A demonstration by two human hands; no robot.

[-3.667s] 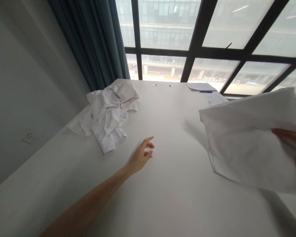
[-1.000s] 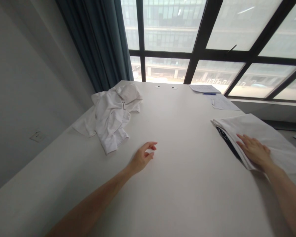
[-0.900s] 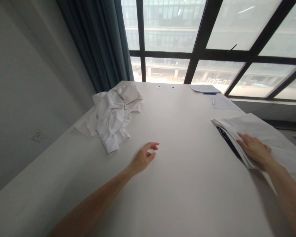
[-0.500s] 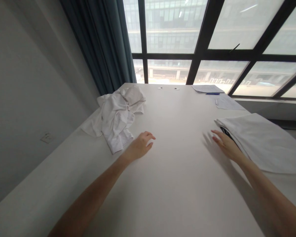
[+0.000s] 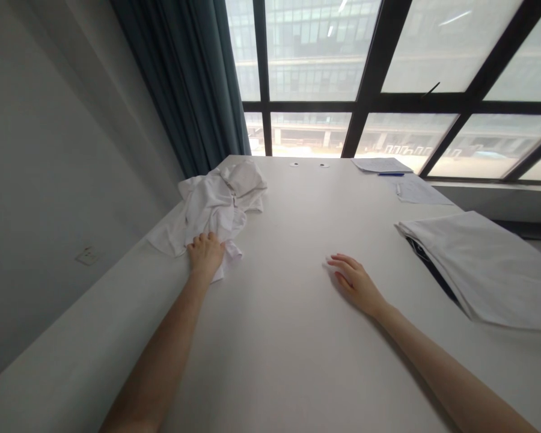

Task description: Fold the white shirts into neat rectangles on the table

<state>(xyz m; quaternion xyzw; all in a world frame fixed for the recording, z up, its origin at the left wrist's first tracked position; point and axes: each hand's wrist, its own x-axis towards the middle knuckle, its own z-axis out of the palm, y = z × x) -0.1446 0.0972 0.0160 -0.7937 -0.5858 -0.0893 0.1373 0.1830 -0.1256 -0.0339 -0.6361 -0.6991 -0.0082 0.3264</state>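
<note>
A crumpled white cloth garment (image 5: 211, 201) lies in a heap at the left of the white table (image 5: 288, 349). My left hand (image 5: 205, 255) is closed on the near part of this garment, its fingers curled into the fabric. Over the middle of the table, my right hand (image 5: 354, 282) is open, palm down, with fingers slightly bent and nothing seen in it. To its right rests a folded white cloth (image 5: 491, 264), with something black showing under its left edge.
Papers (image 5: 381, 165) and a blue pen (image 5: 391, 174) lie at the table's far right, with another sheet (image 5: 421, 191) nearer. A blue curtain (image 5: 198, 84) and a wall with a socket (image 5: 88, 256) stand at the left. Windows rise behind the table.
My left hand has moved left onto the crumpled garment and taken hold of it. My right hand has moved left, away from the folded cloth.
</note>
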